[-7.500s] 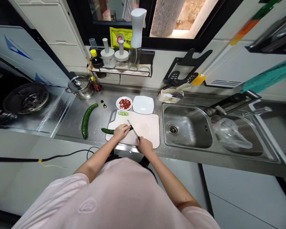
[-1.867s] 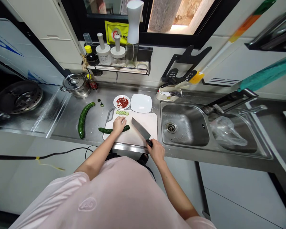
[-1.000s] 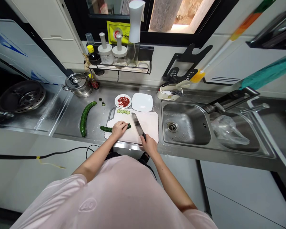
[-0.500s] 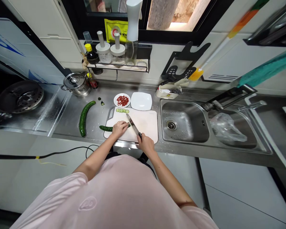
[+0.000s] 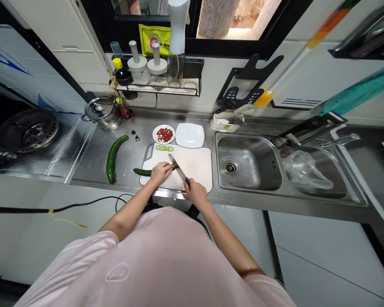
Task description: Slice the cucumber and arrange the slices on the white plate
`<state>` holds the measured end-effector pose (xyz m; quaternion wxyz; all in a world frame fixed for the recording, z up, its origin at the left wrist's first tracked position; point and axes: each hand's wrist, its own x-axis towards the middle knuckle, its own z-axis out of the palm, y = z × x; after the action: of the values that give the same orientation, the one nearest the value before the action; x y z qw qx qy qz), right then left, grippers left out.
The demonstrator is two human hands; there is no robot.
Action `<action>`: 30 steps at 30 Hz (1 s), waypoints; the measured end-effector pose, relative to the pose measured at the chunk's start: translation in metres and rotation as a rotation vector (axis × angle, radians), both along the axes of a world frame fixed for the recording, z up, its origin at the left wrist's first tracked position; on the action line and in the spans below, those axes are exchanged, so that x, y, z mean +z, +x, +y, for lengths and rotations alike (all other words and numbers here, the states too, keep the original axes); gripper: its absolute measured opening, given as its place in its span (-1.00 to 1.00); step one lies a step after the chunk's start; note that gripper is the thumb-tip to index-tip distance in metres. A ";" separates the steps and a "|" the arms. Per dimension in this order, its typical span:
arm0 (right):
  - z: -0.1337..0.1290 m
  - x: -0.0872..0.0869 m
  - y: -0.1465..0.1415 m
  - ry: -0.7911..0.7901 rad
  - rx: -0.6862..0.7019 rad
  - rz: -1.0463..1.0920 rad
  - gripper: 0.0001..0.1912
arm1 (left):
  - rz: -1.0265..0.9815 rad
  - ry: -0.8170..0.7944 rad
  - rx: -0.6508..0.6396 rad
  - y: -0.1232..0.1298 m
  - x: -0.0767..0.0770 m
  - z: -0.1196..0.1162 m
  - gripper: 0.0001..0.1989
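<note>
My left hand (image 5: 160,172) is closed over a green cucumber (image 5: 142,172) that lies across the white cutting board (image 5: 196,164). In my right hand (image 5: 196,194) is the black handle of a kitchen knife (image 5: 179,169). Its blade slants up and left over the board, right at the cucumber's right end beside my left fingertips. A short row of cucumber slices (image 5: 164,148) lies near the board's far edge. Left of the board rests a whole cucumber (image 5: 112,160) on the steel counter.
Behind the board stand a plate of chopped red pieces (image 5: 164,134) and a white square plate (image 5: 190,135). Dark cucumber ends (image 5: 137,138) lie on the counter. A steel pot (image 5: 103,113) is at back left, a sink (image 5: 248,164) at right. A spice rack (image 5: 160,88) hangs above.
The knife blade has shifted very slightly at the cucumber's end. Both hands stay in nearly the same place, and the slices have not moved.
</note>
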<state>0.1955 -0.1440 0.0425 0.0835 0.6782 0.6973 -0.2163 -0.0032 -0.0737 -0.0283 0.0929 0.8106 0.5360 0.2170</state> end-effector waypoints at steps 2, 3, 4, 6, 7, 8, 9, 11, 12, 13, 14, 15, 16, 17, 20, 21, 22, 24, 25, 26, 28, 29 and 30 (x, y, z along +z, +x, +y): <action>0.000 -0.001 0.000 0.007 0.002 0.003 -0.61 | 0.001 0.000 0.000 0.000 0.000 0.000 -0.75; 0.000 -0.001 0.000 0.012 0.003 0.004 -0.62 | 0.001 0.000 -0.001 0.000 0.000 0.000 -0.75; 0.000 -0.001 0.001 0.015 0.005 0.005 -0.62 | 0.000 0.000 -0.002 0.000 0.000 0.000 -0.75; -0.001 -0.001 0.002 0.019 0.011 0.005 -0.62 | -0.001 0.000 -0.003 0.000 -0.001 0.000 -0.75; -0.001 0.000 0.003 0.016 0.014 0.005 -0.63 | -0.001 0.001 -0.003 0.000 -0.001 0.000 -0.75; -0.001 0.000 0.004 0.011 0.017 0.003 -0.63 | 0.001 0.001 -0.004 0.000 -0.001 0.000 -0.75; -0.002 0.001 0.005 0.002 0.019 0.000 -0.62 | 0.002 0.002 -0.005 0.000 -0.002 0.000 -0.75; -0.004 0.003 0.008 -0.020 0.024 -0.006 -0.62 | 0.002 0.004 -0.010 0.000 -0.002 0.000 -0.75; -0.005 0.004 0.009 -0.030 0.027 -0.009 -0.62 | 0.001 0.005 -0.013 0.000 -0.002 0.001 -0.75; -0.007 0.005 0.011 -0.038 0.028 -0.012 -0.62 | -0.001 0.007 -0.016 -0.001 -0.002 0.001 -0.75; -0.008 0.006 0.013 -0.043 0.029 -0.015 -0.62 | -0.003 0.008 -0.018 -0.001 -0.002 0.001 -0.75; -0.010 0.007 0.015 -0.048 0.030 -0.017 -0.62 | -0.005 0.009 -0.020 -0.001 -0.002 0.001 -0.75; -0.012 0.008 0.017 -0.053 0.032 -0.020 -0.62 | -0.007 0.010 -0.022 -0.001 -0.002 0.001 -0.75; -0.014 0.009 0.018 -0.061 0.032 -0.023 -0.61 | -0.010 0.010 -0.024 -0.001 -0.003 0.001 -0.75; -0.018 0.013 0.022 -0.082 0.037 -0.032 -0.61 | -0.018 0.005 -0.021 0.000 -0.003 0.001 -0.75; -0.019 0.015 0.022 -0.088 0.036 -0.036 -0.61 | -0.021 0.002 -0.018 0.000 -0.003 0.001 -0.75; -0.019 0.016 0.022 -0.093 0.037 -0.038 -0.61 | -0.021 -0.001 -0.018 0.000 -0.004 0.001 -0.75; -0.018 0.019 0.021 -0.098 0.037 -0.041 -0.62 | -0.021 -0.006 -0.018 0.000 -0.004 0.001 -0.75; -0.017 0.020 0.020 -0.103 0.036 -0.042 -0.62 | -0.020 -0.009 -0.019 0.000 -0.004 0.002 -0.75; -0.016 0.021 0.019 -0.107 0.035 -0.042 -0.62 | -0.019 -0.013 -0.020 0.000 -0.004 0.002 -0.75; -0.014 0.022 0.018 -0.117 0.032 -0.043 -0.63 | -0.019 -0.020 -0.016 0.000 -0.003 0.003 -0.75; -0.013 0.022 0.018 -0.121 0.032 -0.042 -0.63 | -0.020 -0.023 -0.014 0.000 -0.003 0.003 -0.75; -0.013 0.022 0.017 -0.121 0.034 -0.039 -0.63 | -0.020 -0.026 -0.011 0.000 -0.003 0.003 -0.75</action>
<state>0.2129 -0.1567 0.0642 0.1416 0.6640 0.6926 -0.2435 -0.0033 -0.0709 -0.0309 0.1099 0.8100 0.5332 0.2179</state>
